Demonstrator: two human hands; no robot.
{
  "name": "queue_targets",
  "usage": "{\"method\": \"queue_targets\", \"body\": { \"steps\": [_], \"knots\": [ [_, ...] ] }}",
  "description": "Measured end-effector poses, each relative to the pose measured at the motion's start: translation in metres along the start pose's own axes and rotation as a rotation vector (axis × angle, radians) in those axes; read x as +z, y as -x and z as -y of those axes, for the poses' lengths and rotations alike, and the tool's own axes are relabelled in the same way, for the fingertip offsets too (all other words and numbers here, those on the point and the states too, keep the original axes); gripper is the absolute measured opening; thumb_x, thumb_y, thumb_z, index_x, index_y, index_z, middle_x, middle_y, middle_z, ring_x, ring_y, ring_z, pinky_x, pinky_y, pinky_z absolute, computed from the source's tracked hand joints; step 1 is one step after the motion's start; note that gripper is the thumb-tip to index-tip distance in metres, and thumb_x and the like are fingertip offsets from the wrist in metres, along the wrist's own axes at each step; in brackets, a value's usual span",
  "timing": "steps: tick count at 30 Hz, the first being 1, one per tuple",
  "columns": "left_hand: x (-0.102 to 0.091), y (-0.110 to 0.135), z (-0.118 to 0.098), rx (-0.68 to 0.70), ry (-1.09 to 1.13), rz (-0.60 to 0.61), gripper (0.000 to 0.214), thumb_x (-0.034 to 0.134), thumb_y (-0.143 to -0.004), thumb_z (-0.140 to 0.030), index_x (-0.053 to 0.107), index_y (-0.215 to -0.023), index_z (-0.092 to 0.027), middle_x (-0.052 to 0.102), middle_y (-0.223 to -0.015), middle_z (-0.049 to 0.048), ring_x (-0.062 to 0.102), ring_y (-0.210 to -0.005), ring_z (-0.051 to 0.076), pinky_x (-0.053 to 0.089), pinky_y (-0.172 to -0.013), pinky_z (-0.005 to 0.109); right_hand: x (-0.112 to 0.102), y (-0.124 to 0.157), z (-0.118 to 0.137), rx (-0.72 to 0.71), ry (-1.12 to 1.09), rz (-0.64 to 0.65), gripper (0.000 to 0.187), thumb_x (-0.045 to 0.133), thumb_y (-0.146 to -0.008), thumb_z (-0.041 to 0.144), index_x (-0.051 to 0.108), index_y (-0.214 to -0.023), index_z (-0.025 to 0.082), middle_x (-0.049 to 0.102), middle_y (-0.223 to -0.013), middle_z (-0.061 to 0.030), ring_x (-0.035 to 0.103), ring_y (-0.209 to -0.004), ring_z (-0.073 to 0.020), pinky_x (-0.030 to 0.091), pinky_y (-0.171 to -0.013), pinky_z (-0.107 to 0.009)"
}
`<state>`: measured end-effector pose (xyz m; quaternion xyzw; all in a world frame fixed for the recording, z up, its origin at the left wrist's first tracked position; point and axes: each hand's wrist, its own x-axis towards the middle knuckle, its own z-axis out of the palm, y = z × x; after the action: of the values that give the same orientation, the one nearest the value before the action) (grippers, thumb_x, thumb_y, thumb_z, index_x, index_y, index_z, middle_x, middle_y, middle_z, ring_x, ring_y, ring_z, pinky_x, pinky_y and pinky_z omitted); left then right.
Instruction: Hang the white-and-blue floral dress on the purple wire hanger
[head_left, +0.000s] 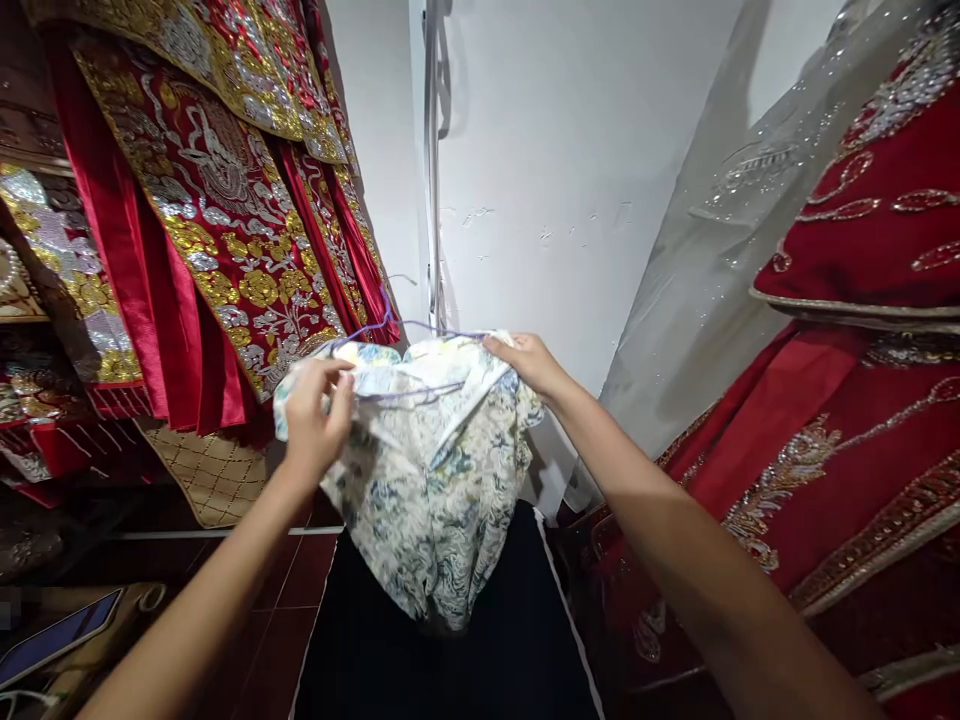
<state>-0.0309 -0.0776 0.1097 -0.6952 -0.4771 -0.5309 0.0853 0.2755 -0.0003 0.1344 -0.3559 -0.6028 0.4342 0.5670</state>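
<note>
A pale garment with a blue, green and yellow floral print [442,500] hangs in front of me on a thin purple hanger [389,318]. Its neckline gapes towards me, with the hanger's lower bar crossing the opening. At the left shoulder, my left hand [319,410] has its fingers curled on the cloth by the neckline, thumb near the index finger. My right hand [525,362] pinches the right shoulder of the garment at the end of the hanger. The garment's lower part drapes down before my dark clothing [517,620].
Red costumes with gold and silver embroidery [255,240] hang close on the left. On the right is a beaded red garment [847,400] beside a clear plastic cover [705,260]. A white wall [555,150] stands ahead. A phone [60,635] lies at lower left.
</note>
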Motion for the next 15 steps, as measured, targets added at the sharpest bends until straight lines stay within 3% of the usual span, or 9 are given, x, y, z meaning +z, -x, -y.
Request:
{"method": "queue_targets", "body": {
  "steps": [4,6,10,15],
  "knots": [
    [0.052,0.038,-0.008,-0.048,0.116,0.512,0.045,0.040,-0.097,-0.040,0.045,-0.141,-0.027,0.067,-0.085,0.0025,0.061,-0.069,0.020,0.044,-0.067,0.030,-0.013,-0.029,0.002,-0.003,-0.057,-0.115,0.050,0.089,-0.054,0.053,0.070,-0.079,0.013,0.072,-0.072,-0.0056,0.065,-0.063,-0.0187,0.052,-0.061,-0.029],
    [0.080,0.050,-0.004,-0.094,0.122,0.648,0.049,0.043,-0.096,-0.040,0.041,-0.144,-0.027,0.066,-0.080,0.0021,0.060,-0.065,0.021,0.041,-0.062,0.030,-0.022,-0.032,0.000,0.025,-0.061,-0.116,0.051,0.089,-0.052,0.052,0.070,-0.079,0.013,0.072,-0.071,-0.0056,0.066,-0.062,-0.0193,0.053,-0.060,-0.029],
    [0.110,0.067,0.008,-0.119,0.128,0.647,0.031,0.041,-0.097,-0.044,0.059,-0.111,-0.023,0.064,-0.080,0.0052,0.060,-0.068,0.022,0.038,-0.061,0.029,-0.027,-0.033,-0.003,0.046,-0.093,-0.153,0.049,0.091,-0.051,0.049,0.069,-0.076,0.013,0.071,-0.069,-0.0043,0.065,-0.060,-0.0173,0.052,-0.058,-0.027],
    [0.100,0.089,0.000,-0.113,0.264,0.535,0.033,0.038,-0.099,-0.047,0.055,-0.087,-0.022,0.058,-0.075,0.0031,0.056,-0.069,0.020,0.037,-0.062,0.028,-0.024,-0.037,-0.005,0.041,-0.138,-0.185,0.048,0.093,-0.051,0.045,0.070,-0.075,0.011,0.070,-0.066,-0.0049,0.065,-0.060,-0.0172,0.053,-0.059,-0.027]
  ]
}}
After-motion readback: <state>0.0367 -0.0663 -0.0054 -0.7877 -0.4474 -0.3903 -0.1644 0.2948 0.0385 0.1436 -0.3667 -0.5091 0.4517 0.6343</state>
